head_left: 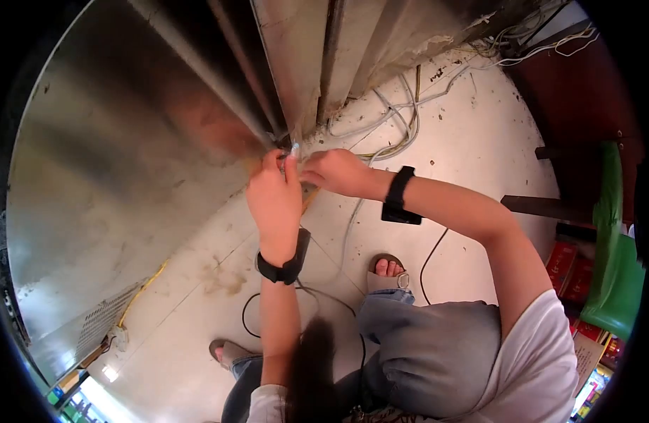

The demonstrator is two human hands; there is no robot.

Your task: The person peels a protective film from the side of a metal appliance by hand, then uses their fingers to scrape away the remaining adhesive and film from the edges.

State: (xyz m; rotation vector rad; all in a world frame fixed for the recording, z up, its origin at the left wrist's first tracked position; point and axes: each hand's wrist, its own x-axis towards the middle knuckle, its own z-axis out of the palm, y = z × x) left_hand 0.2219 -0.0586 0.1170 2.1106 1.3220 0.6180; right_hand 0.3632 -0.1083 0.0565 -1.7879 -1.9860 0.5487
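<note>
My left hand [275, 189] is closed at the lower corner of a metal cabinet [127, 190], its thumb and fingers pinched round a small pale, shiny thing [295, 149] that I cannot make out clearly. Just to the right, almost touching it, my right hand [335, 173] has its fingers curled together, and what they hold, if anything, is hidden. Each wrist wears a black strap with a dark device. A yellow cable [309, 200] runs below the hands.
Grey cables [409, 116] lie looped on the stained tiled floor [472, 141] beyond my right hand. Thin black cables cross near my sandalled feet. A green chair [613, 275] and red boxes [562, 264] stand at the right. Low left, a vent grille [106, 321] shows.
</note>
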